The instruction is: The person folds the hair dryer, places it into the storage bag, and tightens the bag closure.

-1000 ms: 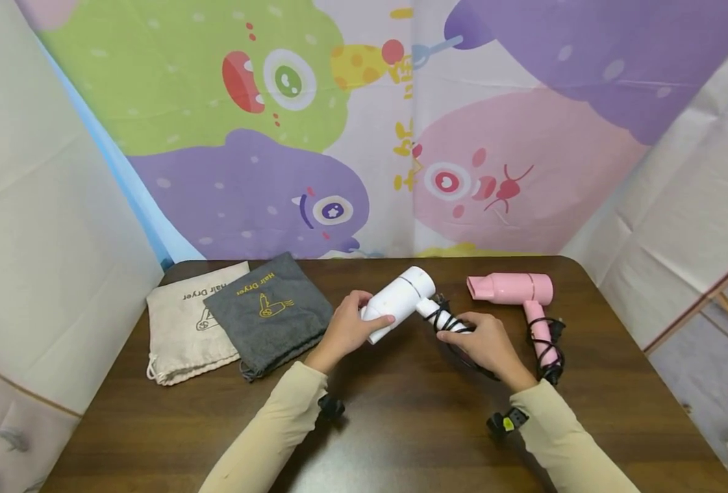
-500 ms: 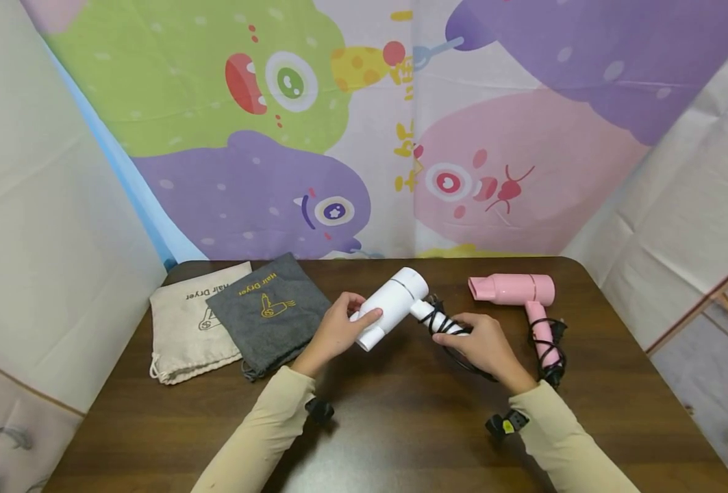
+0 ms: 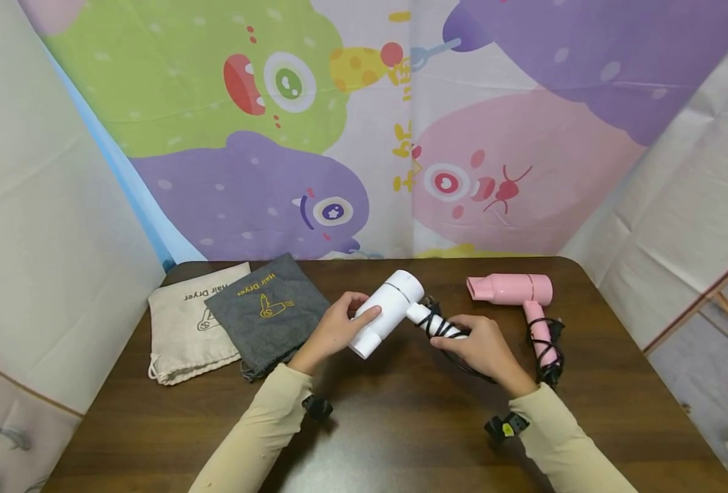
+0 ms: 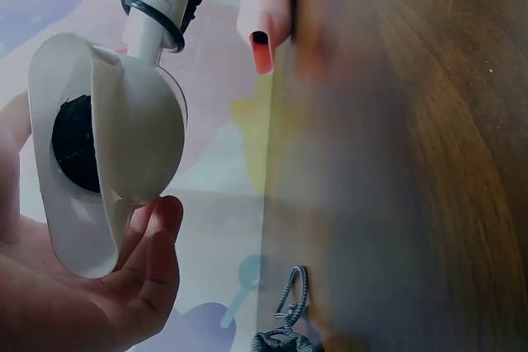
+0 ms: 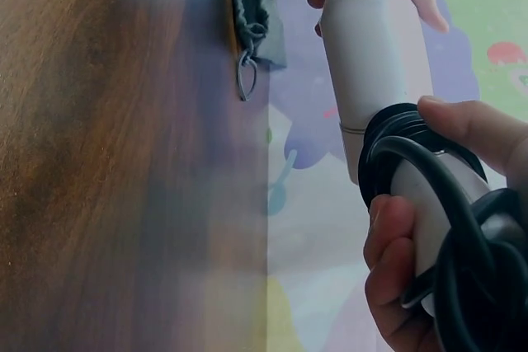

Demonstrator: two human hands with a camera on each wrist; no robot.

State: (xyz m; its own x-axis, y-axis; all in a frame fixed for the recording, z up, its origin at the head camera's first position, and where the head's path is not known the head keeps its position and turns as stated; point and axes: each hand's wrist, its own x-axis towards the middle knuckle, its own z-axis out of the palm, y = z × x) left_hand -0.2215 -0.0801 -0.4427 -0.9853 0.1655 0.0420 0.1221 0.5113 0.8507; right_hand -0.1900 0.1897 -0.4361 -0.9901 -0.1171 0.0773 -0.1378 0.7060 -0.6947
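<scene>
Head | gray pouch (image 3: 283,325) overlaps cream pouch (image 3: 181,325) | both hands (image 3: 335,329) (image 3: 485,346) hold white dryer (image 3: 394,301)

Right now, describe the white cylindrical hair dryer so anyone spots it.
Over the dark brown wood-grain table, look between the dark grey drawstring cloth bag and the pink hair dryer. There is the white hair dryer, left hand on its barrel, right hand on its cord-wrapped handle. Unlike its pink neighbour, it's white and held.
</scene>
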